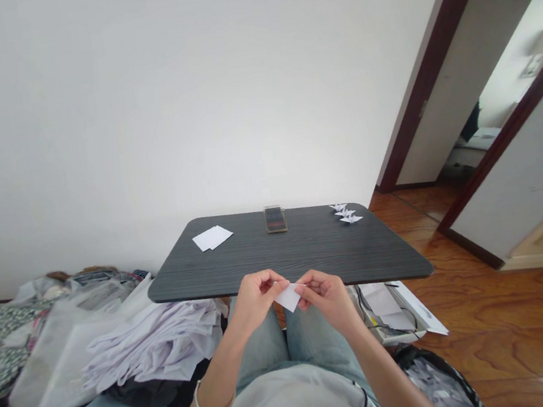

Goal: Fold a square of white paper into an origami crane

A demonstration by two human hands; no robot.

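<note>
A small folded piece of white paper (289, 298) is pinched between both my hands, just in front of the table's near edge and above my lap. My left hand (258, 294) grips its left corner between thumb and forefinger. At the right corner, my right hand (325, 295) pinches it the same way, with the other fingers curled. The paper comes to a point at the bottom. White paper sheets (212, 237) lie on the dark table (239, 262) at the back left. Several folded paper cranes (346, 213) stand in a row at the back right.
A dark rectangular device, perhaps a phone (275, 219), lies at the table's back middle. Heaped clothes (160, 347) fill the floor at left. Below the table on the right are a white box (388, 312) with cables and a black bag (441, 382). A wall stands behind.
</note>
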